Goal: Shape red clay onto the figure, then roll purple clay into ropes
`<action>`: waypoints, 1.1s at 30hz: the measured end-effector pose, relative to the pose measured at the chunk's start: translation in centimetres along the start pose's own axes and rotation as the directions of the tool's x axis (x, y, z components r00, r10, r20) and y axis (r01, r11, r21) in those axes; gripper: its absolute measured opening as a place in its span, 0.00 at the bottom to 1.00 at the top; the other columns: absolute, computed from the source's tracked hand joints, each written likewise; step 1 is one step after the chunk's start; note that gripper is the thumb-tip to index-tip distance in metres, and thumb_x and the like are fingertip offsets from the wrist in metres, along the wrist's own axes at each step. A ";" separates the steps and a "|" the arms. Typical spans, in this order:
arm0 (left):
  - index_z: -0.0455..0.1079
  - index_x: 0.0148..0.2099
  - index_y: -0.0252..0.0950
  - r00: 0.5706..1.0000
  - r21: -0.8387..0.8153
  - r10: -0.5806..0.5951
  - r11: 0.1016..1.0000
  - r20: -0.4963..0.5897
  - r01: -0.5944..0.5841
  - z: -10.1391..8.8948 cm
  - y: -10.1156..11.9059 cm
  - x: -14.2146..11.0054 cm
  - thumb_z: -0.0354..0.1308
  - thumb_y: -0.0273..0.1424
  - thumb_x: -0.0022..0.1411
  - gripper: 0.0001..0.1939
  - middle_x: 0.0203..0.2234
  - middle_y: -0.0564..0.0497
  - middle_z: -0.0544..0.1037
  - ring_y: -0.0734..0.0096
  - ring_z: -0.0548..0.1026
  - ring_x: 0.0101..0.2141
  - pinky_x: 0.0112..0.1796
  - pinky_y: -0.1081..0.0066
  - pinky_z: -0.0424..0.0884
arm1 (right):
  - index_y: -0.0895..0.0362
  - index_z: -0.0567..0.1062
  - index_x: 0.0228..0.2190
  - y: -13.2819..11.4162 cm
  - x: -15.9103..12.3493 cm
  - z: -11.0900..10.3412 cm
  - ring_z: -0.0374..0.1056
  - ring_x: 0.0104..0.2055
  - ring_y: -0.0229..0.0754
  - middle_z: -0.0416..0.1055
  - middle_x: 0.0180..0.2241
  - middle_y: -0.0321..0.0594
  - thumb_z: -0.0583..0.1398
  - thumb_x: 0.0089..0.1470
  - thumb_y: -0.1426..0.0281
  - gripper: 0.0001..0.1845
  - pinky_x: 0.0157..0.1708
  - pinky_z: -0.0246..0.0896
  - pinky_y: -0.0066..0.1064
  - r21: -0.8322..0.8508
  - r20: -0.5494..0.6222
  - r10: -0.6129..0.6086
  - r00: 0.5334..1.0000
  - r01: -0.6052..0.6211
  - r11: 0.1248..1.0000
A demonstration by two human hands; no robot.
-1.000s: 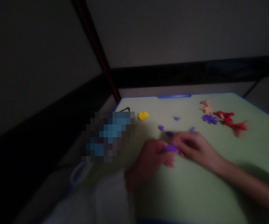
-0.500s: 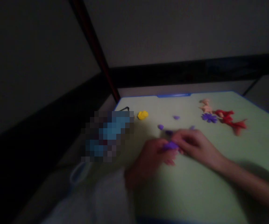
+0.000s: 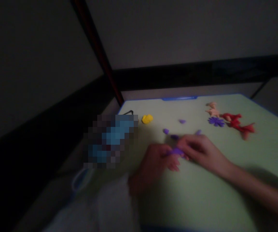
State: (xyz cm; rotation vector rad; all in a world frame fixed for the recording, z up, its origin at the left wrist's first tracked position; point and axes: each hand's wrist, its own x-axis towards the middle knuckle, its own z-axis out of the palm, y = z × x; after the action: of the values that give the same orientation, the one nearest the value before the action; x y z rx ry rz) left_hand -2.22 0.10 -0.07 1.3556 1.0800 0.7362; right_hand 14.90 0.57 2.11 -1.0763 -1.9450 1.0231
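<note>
Both hands meet over the middle of the pale table. My left hand (image 3: 155,158) is closed, its fingers pinching a purple piece of modelling clay (image 3: 177,151). My right hand (image 3: 199,149) has its thumb and fingertips pressed together on the far side of the same piece. Just under them shows a pink clay shape with several points (image 3: 174,163), partly covered by my left hand; whether it touches the purple piece I cannot tell. Small purple lumps (image 3: 166,131) and a darker purple strip (image 3: 174,137) lie just beyond my fingers.
A yellow clay lump (image 3: 147,119) is at the back left, near a blurred-out blue item (image 3: 117,133). At the right lie peach shapes (image 3: 212,111), a purple flower shape (image 3: 216,121) and red shapes (image 3: 237,125). The table (image 3: 226,196) has a blue edge.
My hands stay almost in place, with only a slight shift of the fingers around the purple piece. The things on the table have not moved visibly.
</note>
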 end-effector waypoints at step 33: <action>0.72 0.27 0.31 0.996 -0.111 0.068 0.991 -0.055 -0.074 -0.6 0.9 0.0 0.55 0.37 0.57 0.15 0.20 0.49 0.77 0.75 0.74 0.20 0.24 0.74 0.68 | 0.58 0.70 0.23 -0.6 0.8 -0.4 0.62 0.19 0.32 0.67 0.17 0.33 0.61 0.49 0.54 0.19 0.19 0.58 0.26 0.327 -0.017 0.152 0.988 -0.138 0.935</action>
State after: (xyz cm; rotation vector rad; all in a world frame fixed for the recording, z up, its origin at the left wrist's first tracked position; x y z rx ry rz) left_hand -2.60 0.44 0.85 1.2897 1.0194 0.8757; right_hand 14.65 1.15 2.96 -1.0523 -1.6085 1.3372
